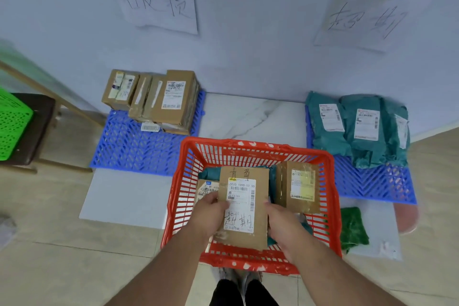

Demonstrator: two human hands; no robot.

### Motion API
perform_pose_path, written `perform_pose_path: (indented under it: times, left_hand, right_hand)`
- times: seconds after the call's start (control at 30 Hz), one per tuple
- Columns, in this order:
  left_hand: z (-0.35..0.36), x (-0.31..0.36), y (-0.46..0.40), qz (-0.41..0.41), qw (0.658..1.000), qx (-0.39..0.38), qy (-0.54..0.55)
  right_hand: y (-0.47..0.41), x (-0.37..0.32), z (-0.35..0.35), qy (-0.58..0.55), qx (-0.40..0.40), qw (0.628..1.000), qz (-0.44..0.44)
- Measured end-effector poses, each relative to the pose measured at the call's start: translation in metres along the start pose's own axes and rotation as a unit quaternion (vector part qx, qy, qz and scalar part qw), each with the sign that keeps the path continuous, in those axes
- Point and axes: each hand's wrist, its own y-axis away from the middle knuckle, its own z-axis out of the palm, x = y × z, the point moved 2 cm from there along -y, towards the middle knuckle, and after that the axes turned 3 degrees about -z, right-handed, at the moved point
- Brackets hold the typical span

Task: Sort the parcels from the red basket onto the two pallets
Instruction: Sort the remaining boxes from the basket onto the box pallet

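Observation:
Over the red basket (248, 146) I hold a flat cardboard parcel (258, 176) with a white label and handwriting. My left hand (211, 213) grips its left edge, thumb on the label. My right hand (283, 221) grips its right edge. Inside the basket stand another cardboard box (300, 186), a labelled box (206, 189) partly hidden at the left, and some teal bags (208, 174). The left blue pallet (131, 146) carries several cardboard boxes (171, 99). The right blue pallet (372, 181) carries teal mailer bags (360, 126).
Two handwritten paper signs hang on the wall, one (159, 5) above the left pallet, one (365, 17) above the right. A green crate (12, 126) sits on a dark stool at the left. A green cloth (352, 228) lies right of the basket. My feet (238, 278) stand below it.

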Motion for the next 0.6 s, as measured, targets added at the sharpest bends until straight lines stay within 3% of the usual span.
perform_pose_path:
  times: [0.6]
  left_hand:
    - [-0.057,0.05,0.146,0.182,0.983,0.025,0.01]
  right_hand:
    - [0.125,-0.057,0.017,-0.004,-0.062,0.977,-0.205]
